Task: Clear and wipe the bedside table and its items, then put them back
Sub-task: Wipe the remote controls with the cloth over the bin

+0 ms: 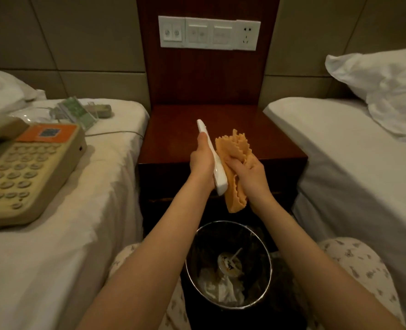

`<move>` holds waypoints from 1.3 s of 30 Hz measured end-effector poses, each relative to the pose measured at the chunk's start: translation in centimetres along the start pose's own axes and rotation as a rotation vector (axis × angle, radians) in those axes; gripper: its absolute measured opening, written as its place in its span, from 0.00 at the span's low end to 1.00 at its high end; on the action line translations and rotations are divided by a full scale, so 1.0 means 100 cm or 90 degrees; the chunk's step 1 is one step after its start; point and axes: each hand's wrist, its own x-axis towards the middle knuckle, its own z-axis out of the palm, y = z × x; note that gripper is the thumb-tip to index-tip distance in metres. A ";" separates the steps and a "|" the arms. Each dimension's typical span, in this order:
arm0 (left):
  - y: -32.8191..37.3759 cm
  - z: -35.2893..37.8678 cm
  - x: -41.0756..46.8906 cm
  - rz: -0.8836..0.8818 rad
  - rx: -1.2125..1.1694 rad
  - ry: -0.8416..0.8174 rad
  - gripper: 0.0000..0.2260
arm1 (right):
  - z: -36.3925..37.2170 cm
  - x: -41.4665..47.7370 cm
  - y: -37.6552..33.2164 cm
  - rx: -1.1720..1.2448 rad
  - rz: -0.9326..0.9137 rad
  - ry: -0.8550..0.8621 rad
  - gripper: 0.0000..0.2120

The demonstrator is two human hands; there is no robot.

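Note:
My left hand [202, 158] grips a long white remote control [217, 172], held on edge above the front of the dark wooden bedside table [264, 139]. My right hand [248, 171] holds a crumpled orange cloth [235, 148] pressed against the remote's right side. On the left bed lie a beige telephone [28, 172] with an orange label, a green card in a clear stand [77, 113] and a small beige tray [102, 110]. The telephone's cord [116, 133] trails toward the table.
A round metal waste bin [229, 265] with tissue and a lid stands on the floor between my knees. White beds flank the table, the right bed [340, 148] with a pillow [385, 91]. A switch and socket panel [209, 33] sits on the wooden back wall.

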 end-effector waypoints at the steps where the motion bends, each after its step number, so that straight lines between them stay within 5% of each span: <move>1: 0.012 -0.002 0.005 0.001 -0.020 0.019 0.28 | 0.006 0.005 -0.006 0.006 -0.002 -0.013 0.13; 7: 0.075 -0.033 0.032 0.058 -0.104 0.144 0.27 | 0.045 0.031 -0.023 0.026 0.013 -0.102 0.27; 11: 0.105 -0.064 0.053 0.100 -0.133 0.187 0.25 | 0.091 0.052 -0.031 -0.005 -0.016 -0.047 0.29; 16: 0.133 -0.101 0.119 0.106 -0.091 0.164 0.23 | 0.141 0.089 -0.036 0.116 0.056 -0.001 0.23; 20: 0.157 -0.103 0.082 0.150 -0.078 0.158 0.10 | 0.167 0.116 -0.042 0.238 0.181 -0.009 0.18; 23: 0.171 -0.115 0.093 0.145 -0.031 0.144 0.09 | 0.182 0.141 -0.046 0.296 0.229 -0.014 0.12; 36: 0.255 -0.195 0.153 0.157 0.192 0.244 0.05 | 0.290 0.252 -0.024 0.254 0.294 -0.104 0.15; 39: 0.258 -0.216 0.172 0.187 0.341 0.325 0.16 | 0.305 0.274 -0.003 0.179 0.311 -0.128 0.28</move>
